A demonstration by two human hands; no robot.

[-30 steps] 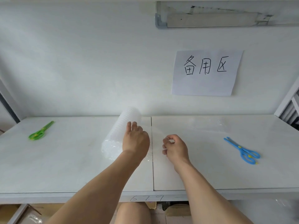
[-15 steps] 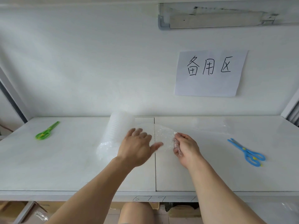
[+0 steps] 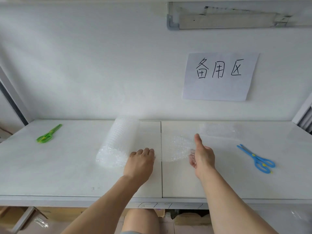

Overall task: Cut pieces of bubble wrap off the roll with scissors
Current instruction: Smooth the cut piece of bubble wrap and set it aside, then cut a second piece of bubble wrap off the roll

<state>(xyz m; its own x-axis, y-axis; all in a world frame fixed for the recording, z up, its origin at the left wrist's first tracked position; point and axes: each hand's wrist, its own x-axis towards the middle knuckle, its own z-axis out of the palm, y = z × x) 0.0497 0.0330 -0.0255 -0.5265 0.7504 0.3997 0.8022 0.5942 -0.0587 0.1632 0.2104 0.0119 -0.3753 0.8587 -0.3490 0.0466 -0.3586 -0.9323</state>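
A clear bubble wrap roll (image 3: pixel 118 142) lies on the white table (image 3: pixel 67 174), its axis running front to back. A sheet of bubble wrap (image 3: pixel 179 147) is pulled out from it to the right. My left hand (image 3: pixel 141 162) rests knuckles-up on the wrap just right of the roll's near end. My right hand (image 3: pixel 201 153) pinches the sheet's free edge, thumb up. Blue scissors (image 3: pixel 257 159) lie to the right of my right hand, apart from it. Green scissors (image 3: pixel 48 134) lie far left.
A cut piece of bubble wrap (image 3: pixel 217 130) lies flat at the back right of the table. A paper sign (image 3: pixel 219 76) hangs on the white wall behind. A seam (image 3: pixel 161 179) splits the tabletop. Cardboard boxes sit under the table.
My right hand has moved to the right, drawing more sheet off the roll. My left hand slid down to the roll's near end and curled its fingers.
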